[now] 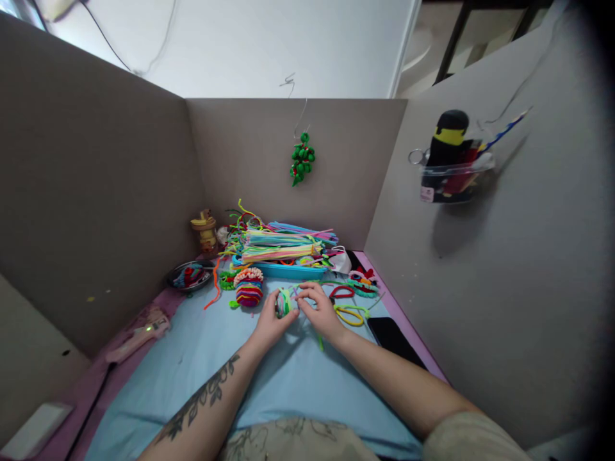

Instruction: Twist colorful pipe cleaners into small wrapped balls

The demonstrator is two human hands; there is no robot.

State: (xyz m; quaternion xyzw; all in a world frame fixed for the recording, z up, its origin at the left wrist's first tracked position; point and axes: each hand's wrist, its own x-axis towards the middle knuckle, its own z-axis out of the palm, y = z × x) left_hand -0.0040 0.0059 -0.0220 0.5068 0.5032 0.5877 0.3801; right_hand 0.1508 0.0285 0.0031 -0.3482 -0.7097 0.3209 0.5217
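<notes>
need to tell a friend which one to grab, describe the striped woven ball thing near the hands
On the light blue cloth, look just left of the left hand, in front of the pipe cleaner pile. The striped ball is rounded, banded red, yellow and purple, with a cream looped top.

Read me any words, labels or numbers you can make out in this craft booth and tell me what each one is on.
No text here can be read.
Clear plastic bin on the right wall: a small pinkish label at its lower left corner, too small and blurred to read.
Pink tool at the left of the table: no legible marking.
Dark phone: blank screen.
</notes>
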